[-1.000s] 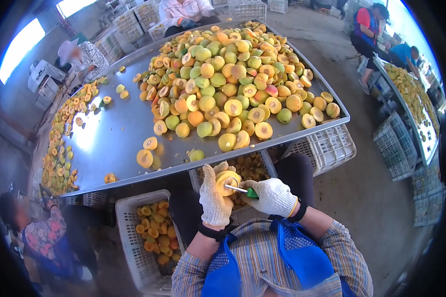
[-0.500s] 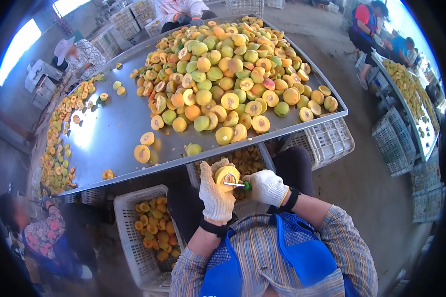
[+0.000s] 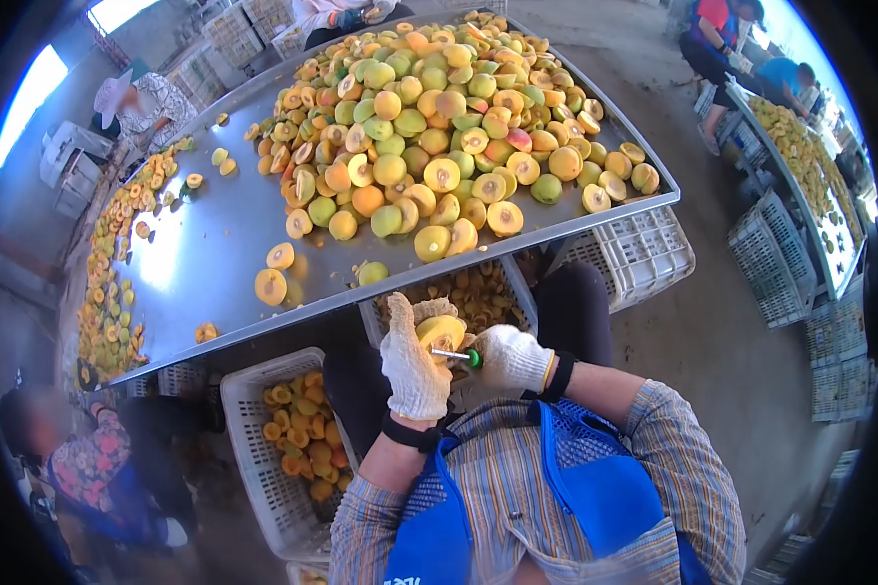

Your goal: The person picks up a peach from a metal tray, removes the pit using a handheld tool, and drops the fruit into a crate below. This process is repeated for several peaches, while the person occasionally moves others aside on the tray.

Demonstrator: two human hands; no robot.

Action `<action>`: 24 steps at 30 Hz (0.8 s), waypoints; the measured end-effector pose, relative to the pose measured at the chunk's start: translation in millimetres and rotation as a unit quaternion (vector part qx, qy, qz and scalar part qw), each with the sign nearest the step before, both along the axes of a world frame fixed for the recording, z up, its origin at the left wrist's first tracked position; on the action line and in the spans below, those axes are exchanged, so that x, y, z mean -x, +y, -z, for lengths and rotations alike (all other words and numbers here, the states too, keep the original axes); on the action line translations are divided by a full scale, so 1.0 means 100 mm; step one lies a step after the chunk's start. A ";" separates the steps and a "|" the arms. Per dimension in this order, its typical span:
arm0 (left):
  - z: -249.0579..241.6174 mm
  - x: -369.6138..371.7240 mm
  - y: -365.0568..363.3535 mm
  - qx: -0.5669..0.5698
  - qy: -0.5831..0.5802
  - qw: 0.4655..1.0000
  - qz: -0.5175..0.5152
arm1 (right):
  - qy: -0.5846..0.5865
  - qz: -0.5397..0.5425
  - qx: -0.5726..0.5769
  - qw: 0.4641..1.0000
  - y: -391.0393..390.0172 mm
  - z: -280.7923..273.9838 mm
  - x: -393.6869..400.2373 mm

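In the head view, my left hand (image 3: 415, 369), in a white knit glove, is closed around a yellow peach half (image 3: 441, 332), with the thumb pointing up. My right hand (image 3: 515, 359), gloved too, grips a pitting tool (image 3: 473, 359) with a green collar and a thin metal shaft. The shaft's end meets the cut face of the peach half; my fingers hide most of the handle. Just beyond my hands, under the table edge, a crate (image 3: 523, 292) holds many small brownish pieces.
A metal table (image 3: 205, 283) bears a large heap of whole and halved peaches (image 3: 429, 136). A white crate (image 3: 249, 439) of peach halves stands left of my legs, and an upturned-looking crate (image 3: 644, 258) lies right. Co-workers (image 3: 93, 458) sit around the table; another fruit table (image 3: 800, 156) stands right.
The peach half has turned in my left hand, its cut face now tipped downward. My right hand and the tool have shifted slightly left. The whole view has moved a little.
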State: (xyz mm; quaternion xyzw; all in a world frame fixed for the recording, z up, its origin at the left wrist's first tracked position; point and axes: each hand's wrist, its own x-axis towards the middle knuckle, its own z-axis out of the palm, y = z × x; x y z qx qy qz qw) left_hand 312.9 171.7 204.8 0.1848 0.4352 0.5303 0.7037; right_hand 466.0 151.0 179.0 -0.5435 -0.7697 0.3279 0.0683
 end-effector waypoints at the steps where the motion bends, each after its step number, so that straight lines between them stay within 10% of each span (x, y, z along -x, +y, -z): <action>1: -0.03 0.02 0.00 0.003 0.005 1.000 0.001 | -0.020 -0.054 -0.024 0.998 0.03 -0.12 -0.06; 5: -0.15 0.05 0.10 -0.035 -0.009 0.999 0.019 | 0.083 -0.024 0.092 0.992 -0.03 -0.22 -0.03; 11: -0.09 -0.02 0.11 -0.086 0.164 0.982 0.040 | -0.067 -0.004 -0.039 0.997 0.17 -0.11 -0.04; 15: -0.14 -0.01 0.10 -0.087 -0.003 0.996 0.020 | 0.197 -0.023 -0.032 0.980 -0.01 -0.05 0.09; 21: -0.14 0.12 0.13 -0.115 0.004 0.987 0.112 | -0.045 -0.058 0.042 0.996 0.13 -0.21 0.00; 23: -0.10 0.10 0.14 -0.116 -0.076 0.983 0.120 | 0.347 -0.020 -0.049 0.937 -0.03 0.45 0.15; 24: -0.05 0.10 0.14 -0.132 -0.086 0.980 0.124 | 0.322 -0.011 -0.058 0.945 -0.05 0.55 0.14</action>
